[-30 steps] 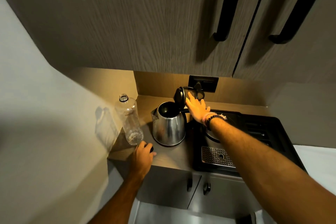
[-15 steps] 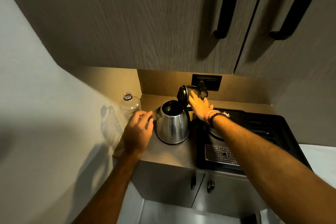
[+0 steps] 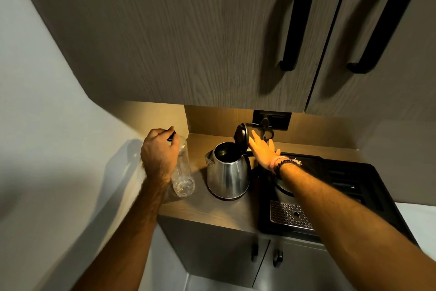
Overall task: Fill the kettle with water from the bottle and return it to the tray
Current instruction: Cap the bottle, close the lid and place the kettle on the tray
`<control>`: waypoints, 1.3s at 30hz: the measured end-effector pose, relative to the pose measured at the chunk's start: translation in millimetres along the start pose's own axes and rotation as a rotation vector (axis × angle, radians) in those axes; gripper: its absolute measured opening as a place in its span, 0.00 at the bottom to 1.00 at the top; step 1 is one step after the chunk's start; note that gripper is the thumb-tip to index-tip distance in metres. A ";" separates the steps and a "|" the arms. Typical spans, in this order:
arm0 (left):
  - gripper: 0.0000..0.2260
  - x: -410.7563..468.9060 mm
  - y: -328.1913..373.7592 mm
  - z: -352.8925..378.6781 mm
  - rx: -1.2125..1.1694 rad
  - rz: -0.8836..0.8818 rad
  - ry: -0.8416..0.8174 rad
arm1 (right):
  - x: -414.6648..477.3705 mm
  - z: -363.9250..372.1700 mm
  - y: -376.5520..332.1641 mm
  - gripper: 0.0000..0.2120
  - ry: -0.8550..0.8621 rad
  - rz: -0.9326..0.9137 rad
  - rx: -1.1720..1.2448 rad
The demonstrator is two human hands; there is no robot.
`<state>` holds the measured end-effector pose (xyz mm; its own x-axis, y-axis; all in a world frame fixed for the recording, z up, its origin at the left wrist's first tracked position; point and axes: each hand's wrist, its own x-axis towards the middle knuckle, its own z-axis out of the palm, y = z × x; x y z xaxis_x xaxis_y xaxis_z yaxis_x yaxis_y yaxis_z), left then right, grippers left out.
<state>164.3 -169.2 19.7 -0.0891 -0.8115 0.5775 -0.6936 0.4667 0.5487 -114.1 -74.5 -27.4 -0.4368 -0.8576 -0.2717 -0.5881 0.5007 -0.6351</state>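
The left hand (image 3: pixel 158 152), which half a second ago hovered open short of the bottle (image 3: pixel 182 170), now closes round its neck. The right hand (image 3: pixel 264 152) stays flat and open, fingers against the raised black lid (image 3: pixel 241 135). The steel kettle (image 3: pixel 227 174) stands on the bench (image 3: pixel 212 208), at nine o'clock from the black tray (image 3: pixel 335 196); no writing is readable.

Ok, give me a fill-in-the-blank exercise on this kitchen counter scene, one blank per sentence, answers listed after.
1. The lid of the steel kettle stands ____.
2. The left hand grips the top of the clear plastic ____.
3. The kettle stands on the wooden counter, between the bottle and the black ____.
4. The right hand, fingers stretched flat, reaches beside the kettle's ____.

Answers: open; bottle; tray; lid
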 end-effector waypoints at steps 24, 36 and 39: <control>0.19 -36.9 35.1 9.3 -0.089 0.312 0.015 | 3.9 4.9 -22.6 0.43 0.067 -0.044 -0.114; 0.43 -67.1 27.9 99.4 0.357 0.356 -0.741 | 0.5 -14.2 6.7 0.36 0.040 -0.141 -0.315; 0.42 -67.3 27.8 99.1 0.360 0.342 -0.747 | 1.4 -10.7 11.2 0.37 0.028 -0.150 -0.315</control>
<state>80.2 -136.5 -63.9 -0.6866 -0.7244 0.0621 -0.7148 0.6882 0.1238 -128.6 -68.8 -27.1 -0.3453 -0.9231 -0.1694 -0.8267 0.3846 -0.4108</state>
